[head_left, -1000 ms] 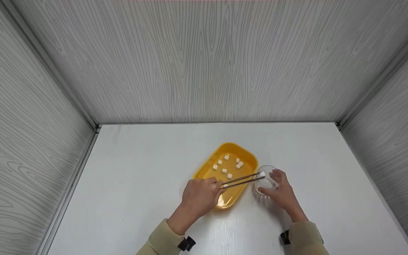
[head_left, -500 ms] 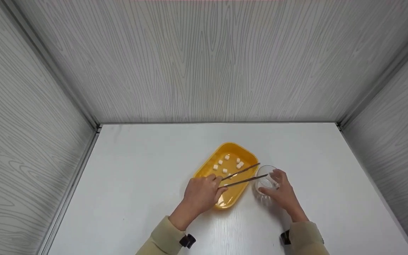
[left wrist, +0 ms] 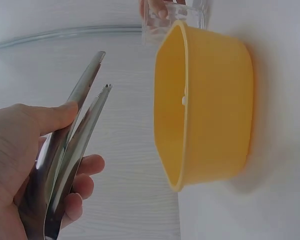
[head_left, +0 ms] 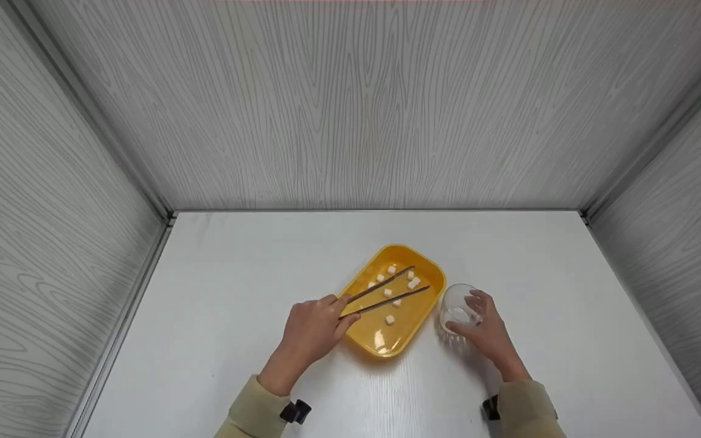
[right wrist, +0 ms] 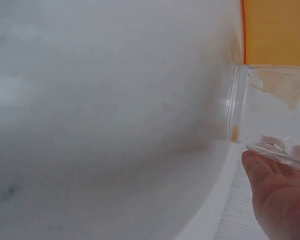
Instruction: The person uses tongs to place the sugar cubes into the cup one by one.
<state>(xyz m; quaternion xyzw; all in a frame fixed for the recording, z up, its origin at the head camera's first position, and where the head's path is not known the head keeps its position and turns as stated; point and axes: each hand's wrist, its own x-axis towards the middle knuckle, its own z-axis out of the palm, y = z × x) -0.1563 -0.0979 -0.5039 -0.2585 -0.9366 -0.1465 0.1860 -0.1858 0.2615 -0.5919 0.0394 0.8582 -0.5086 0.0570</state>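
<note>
My left hand (head_left: 314,331) grips metal tongs (head_left: 408,294), whose arms stand spread with nothing between the tips. The tongs reach over a yellow tray (head_left: 381,342). Several small white cubes, one of them a cube (head_left: 390,319) nearer the front, lie scattered in it. In the left wrist view the thumb presses one arm of the tongs (left wrist: 86,82) and the fingers curl round the other. To the right of the tray, my right hand (head_left: 489,333) holds a clear drinking glass (head_left: 455,313) upright by its side. Whether the glass contains anything I cannot tell.
A white tabletop (head_left: 235,292) lies under everything. Grey wood-grain panels rise at the back (head_left: 362,121), left and right. Tray (left wrist: 220,110) and glass (right wrist: 275,115) stand close together. Both wrists wear small black devices below beige sleeves.
The tongs spread near the glass and no longer hold the white cube they had at its mouth. My left hand has since drawn left, bringing the tongs back over the tray. The right hand stayed put.
</note>
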